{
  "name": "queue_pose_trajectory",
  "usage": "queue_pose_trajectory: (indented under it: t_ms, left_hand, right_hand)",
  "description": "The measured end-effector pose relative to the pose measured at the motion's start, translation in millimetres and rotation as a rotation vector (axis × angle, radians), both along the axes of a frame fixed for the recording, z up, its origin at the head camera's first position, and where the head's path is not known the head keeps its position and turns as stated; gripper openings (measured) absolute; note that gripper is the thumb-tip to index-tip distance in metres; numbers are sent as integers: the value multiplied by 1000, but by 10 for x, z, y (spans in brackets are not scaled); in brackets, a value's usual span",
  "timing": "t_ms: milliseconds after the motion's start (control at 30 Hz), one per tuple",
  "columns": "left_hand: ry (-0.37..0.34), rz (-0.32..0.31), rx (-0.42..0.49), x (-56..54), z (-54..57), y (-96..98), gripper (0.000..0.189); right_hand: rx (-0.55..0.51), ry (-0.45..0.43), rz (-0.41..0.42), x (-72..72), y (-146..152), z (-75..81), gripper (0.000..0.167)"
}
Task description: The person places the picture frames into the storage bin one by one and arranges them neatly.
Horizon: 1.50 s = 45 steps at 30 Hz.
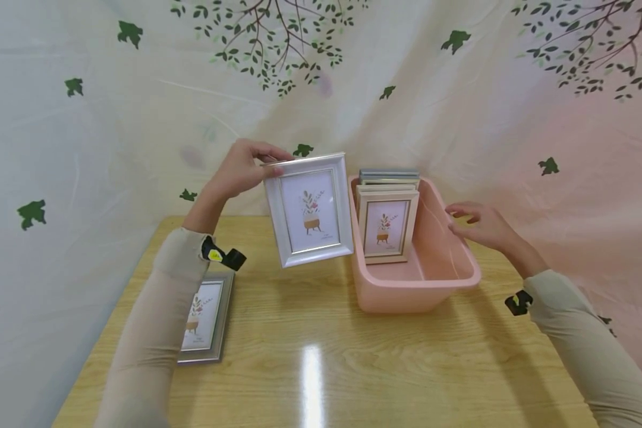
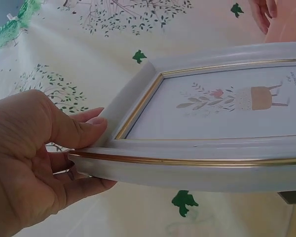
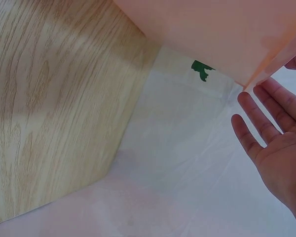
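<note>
My left hand [image 1: 242,169] pinches a white picture frame [image 1: 344,214] by its upper left corner, thumb on the front and fingers behind. The frame hangs upright and slightly tilted above the table, just left of a pink plastic bin [image 1: 417,295]. In the left wrist view, its gold inner trim and plant print [image 2: 237,98] show up close. Beside the bin's right rim is my right hand [image 1: 484,224], its fingers loosely bent, fingertips right at the rim. Inside the bin, a cream picture frame [image 1: 413,229] stands in front of several others [image 1: 389,173].
A silver-grey picture frame [image 1: 224,315] lies flat on the wooden table [image 1: 267,368] at the left, partly hidden by my left forearm. Behind the table hangs a pale curtain [image 1: 139,119] printed with leaves and branches.
</note>
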<state>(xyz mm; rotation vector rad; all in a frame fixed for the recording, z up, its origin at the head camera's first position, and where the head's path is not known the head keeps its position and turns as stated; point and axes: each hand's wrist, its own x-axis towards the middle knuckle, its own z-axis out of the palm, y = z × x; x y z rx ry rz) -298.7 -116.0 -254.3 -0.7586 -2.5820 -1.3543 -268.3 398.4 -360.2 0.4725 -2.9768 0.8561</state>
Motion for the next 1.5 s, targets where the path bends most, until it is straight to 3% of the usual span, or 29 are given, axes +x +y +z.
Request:
queue_pose_trajectory:
  t_ms: [300, 700, 933, 1233, 1367, 1500]
  left_hand:
    - [51, -9, -2, -19, 255, 162, 23]
    - [53, -20, 57, -88, 472, 411, 24]
    - [27, -32, 85, -132, 466, 766, 26]
    - [7, -20, 55, -173, 380, 1251, 27]
    - [-17, 1, 84, -152, 368, 1432, 27]
    - [12, 8, 126, -142, 347, 1589, 25]
  right_hand:
    - [-15, 0, 0, 1, 9, -9, 51]
    - [-5, -5, 2, 7, 14, 0, 51]
    - [4, -1, 3, -8, 36, 15, 52]
    - [-31, 6, 0, -12, 47, -19, 50]
    - [-32, 15, -2, -11, 49, -34, 50]
    - [-35, 3, -14, -11, 42, -35, 51]
